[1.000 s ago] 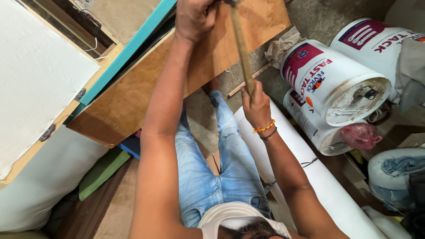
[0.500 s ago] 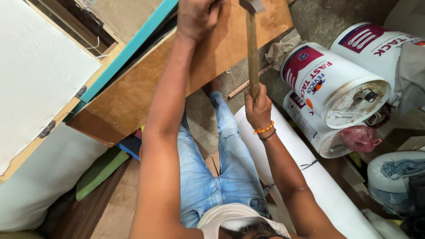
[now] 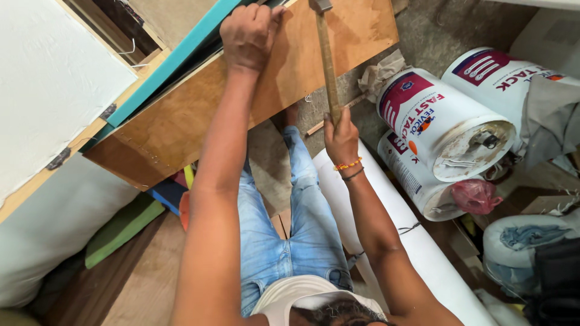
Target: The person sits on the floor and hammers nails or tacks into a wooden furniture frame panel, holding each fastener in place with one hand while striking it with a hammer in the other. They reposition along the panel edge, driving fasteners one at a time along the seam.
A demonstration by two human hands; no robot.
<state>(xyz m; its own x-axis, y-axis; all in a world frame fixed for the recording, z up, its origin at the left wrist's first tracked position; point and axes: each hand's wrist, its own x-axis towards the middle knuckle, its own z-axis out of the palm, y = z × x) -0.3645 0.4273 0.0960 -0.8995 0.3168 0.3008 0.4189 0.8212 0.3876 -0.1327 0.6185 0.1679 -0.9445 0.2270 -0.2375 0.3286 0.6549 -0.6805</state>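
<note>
Now, right hand: I keep fingers clamped low on hammer.
Left hand: fingers curled, steadying plywood board; strike square.

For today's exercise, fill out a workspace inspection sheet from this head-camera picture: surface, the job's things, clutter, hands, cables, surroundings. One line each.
Surface: brown plywood board, tilted, with a teal strip along its upper edge.
Job's things: wooden-handled hammer, head raised at the top of the picture over the board.
Clutter: three white tubs lying on their sides, a pink bag, crumpled paper.
Hands: left hand fisted at the board's upper edge; right hand gripping the hammer's handle end.
Cables: a thin dark cord on the white roll.
Surroundings: white panel, green cushion, concrete floor.
</note>
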